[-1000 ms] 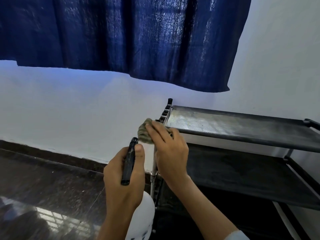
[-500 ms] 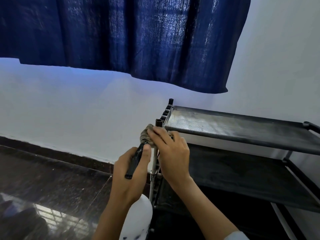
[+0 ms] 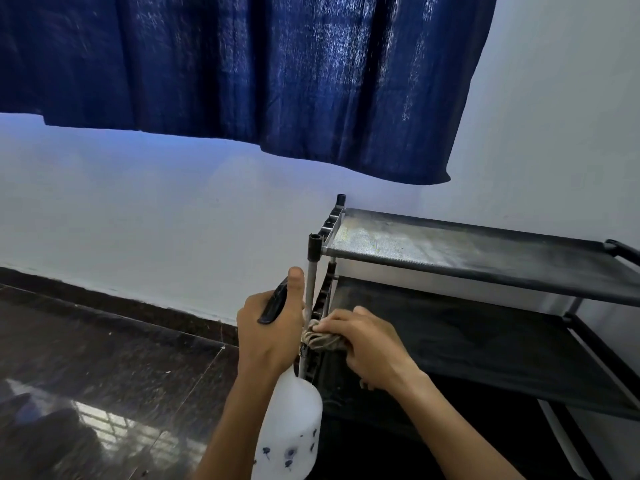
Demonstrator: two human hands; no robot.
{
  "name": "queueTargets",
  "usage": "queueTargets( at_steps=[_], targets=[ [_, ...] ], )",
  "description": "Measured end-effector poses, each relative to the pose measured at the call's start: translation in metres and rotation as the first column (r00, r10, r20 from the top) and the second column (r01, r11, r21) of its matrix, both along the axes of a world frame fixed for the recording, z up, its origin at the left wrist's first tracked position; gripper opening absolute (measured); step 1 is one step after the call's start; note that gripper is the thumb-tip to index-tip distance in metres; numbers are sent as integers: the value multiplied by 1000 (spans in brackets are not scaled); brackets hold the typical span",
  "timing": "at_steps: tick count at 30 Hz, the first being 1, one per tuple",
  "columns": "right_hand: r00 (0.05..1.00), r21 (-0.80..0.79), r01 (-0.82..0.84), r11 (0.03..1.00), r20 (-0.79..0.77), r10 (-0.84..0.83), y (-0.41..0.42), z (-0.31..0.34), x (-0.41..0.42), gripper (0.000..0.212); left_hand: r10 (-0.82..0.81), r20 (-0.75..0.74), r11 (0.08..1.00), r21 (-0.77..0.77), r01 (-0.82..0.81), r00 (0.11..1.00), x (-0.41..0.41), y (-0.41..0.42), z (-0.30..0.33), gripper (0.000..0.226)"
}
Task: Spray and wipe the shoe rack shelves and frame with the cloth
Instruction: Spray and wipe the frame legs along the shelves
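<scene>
Right hand [image 3: 367,344] clamps cloth [image 3: 320,339] against rack post [image 3: 310,289]; left hand [image 3: 270,327] grips spray bottle [image 3: 291,420], base cropped.

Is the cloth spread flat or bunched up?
Bunched up: the cloth is crumpled into folds under the right hand, pressed against the rack post.

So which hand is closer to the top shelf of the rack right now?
Left. The left hand, holding the spray bottle, sits just below its corner; the right hand presses the cloth lower.

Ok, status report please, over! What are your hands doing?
Left hand holds spray bottle. Right hand presses cloth against shoe rack's front post. Nothing in the way.
</scene>
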State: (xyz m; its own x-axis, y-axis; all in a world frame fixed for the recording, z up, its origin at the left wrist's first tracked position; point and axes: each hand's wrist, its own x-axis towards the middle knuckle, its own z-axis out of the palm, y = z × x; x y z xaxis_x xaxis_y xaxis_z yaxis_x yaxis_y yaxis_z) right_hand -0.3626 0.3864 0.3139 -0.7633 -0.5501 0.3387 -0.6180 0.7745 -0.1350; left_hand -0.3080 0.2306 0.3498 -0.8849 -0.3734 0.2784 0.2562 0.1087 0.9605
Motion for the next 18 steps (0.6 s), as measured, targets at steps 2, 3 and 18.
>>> queueTargets(
  at_steps=[2,3,18],
  targets=[
    [999,0,12,1000,33,-12,8,-3,-1,61,20,18,1000,14,-20,1000,-2,2,-4,70],
    [999,0,18,1000,37,-18,11,-5,-1,61,23,23,1000,16,-23,999,-3,2,-5,68],
    [999,-109,34,993,7,-33,23,2,-4,60,38,73,998,55,-42,997,-9,2,-12,76]
  ],
)
